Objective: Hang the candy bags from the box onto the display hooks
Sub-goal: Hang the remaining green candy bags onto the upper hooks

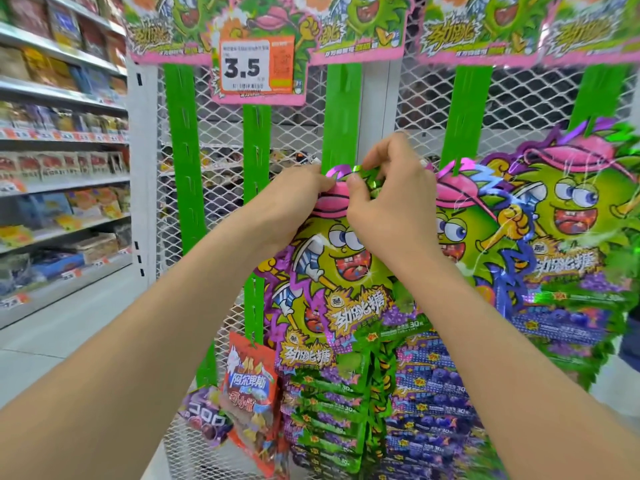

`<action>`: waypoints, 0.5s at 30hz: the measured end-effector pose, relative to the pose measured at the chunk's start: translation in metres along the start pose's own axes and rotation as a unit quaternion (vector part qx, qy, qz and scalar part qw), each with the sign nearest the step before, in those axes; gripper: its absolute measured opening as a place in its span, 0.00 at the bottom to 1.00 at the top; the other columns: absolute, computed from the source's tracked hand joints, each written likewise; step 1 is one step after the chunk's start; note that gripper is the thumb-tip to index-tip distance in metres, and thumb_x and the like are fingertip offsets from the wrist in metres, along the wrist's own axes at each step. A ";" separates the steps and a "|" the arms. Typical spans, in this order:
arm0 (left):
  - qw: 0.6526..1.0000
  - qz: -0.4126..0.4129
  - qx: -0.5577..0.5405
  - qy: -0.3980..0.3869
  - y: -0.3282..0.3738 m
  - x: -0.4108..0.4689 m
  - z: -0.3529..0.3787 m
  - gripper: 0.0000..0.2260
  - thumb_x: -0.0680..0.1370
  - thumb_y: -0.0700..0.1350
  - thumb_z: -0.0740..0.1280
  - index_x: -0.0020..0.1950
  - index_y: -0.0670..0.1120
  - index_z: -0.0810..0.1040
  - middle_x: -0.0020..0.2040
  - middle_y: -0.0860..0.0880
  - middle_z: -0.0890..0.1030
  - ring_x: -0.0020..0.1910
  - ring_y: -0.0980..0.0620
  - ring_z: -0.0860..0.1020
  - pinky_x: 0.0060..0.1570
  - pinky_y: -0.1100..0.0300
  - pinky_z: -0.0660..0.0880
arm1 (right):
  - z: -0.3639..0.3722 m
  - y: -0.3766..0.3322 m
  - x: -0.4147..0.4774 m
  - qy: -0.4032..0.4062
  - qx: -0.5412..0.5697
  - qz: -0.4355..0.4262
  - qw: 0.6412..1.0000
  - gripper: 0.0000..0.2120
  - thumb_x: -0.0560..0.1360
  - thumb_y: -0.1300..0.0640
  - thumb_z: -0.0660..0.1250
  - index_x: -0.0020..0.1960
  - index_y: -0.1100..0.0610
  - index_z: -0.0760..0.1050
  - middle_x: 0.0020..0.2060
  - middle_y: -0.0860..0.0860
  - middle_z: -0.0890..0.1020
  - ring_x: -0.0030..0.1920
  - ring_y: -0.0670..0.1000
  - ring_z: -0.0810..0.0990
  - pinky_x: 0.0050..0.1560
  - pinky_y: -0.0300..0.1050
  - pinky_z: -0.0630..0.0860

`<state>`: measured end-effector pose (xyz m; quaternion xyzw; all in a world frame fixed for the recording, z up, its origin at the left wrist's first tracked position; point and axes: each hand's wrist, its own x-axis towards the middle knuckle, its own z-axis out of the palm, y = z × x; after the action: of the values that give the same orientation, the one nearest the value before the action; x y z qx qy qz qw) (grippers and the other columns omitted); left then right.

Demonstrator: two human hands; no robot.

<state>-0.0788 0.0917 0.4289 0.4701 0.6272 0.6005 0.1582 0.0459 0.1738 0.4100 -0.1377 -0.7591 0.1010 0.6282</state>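
A green and purple candy bag point(341, 268) with a cartoon face hangs against the middle green display strip point(343, 109). My left hand point(294, 199) pinches the bag's top left edge. My right hand point(391, 188) pinches its top right corner at the strip. Both hands cover the bag's hanging hole and the hook, so I cannot tell whether the bag is on it. More bags of the same kind point(332, 403) hang stacked below it. The box is out of sight.
Further candy bags point(568, 237) fill the strips to the right. A red snack bag point(251, 386) and a purple one point(204, 414) hang low on the left strip. A price sign reading 3.5 point(256, 64) hangs above. Store shelves point(62, 140) line the aisle at left.
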 end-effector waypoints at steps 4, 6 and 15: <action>1.000 0.001 0.007 0.004 -0.007 -0.001 -0.001 0.10 0.77 0.41 0.68 0.55 0.36 0.79 0.51 0.35 0.85 0.47 0.46 0.83 0.57 0.47 0.83 | 0.001 0.000 -0.005 -0.029 -0.014 0.001 0.999 0.11 0.76 0.59 0.74 0.49 0.55 0.71 0.32 0.41 0.68 0.33 0.39 0.67 0.39 0.44 0.55; 0.999 0.012 0.030 -0.017 -0.011 -0.005 -0.004 0.08 0.80 0.42 0.67 0.56 0.41 0.82 0.50 0.40 0.87 0.48 0.45 0.84 0.58 0.46 0.80 | -0.002 0.000 -0.006 -0.042 -0.015 0.005 0.999 0.11 0.76 0.59 0.74 0.51 0.55 0.71 0.34 0.41 0.71 0.34 0.42 0.69 0.40 0.45 0.56; 0.880 0.263 0.364 0.151 -0.058 -0.052 0.012 0.22 0.81 0.41 0.69 0.74 0.44 0.71 0.69 0.45 0.72 0.68 0.44 0.71 0.69 0.55 0.67 | -0.024 0.011 -0.069 -0.005 -0.102 -0.111 0.989 0.09 0.76 0.61 0.73 0.55 0.59 0.79 0.51 0.53 0.81 0.54 0.58 0.77 0.57 0.52 0.73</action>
<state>-0.0665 0.0674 0.3543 0.5455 0.6714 0.4129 -0.2849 0.0827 0.1610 0.3474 -0.1153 -0.7791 -0.0461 0.6145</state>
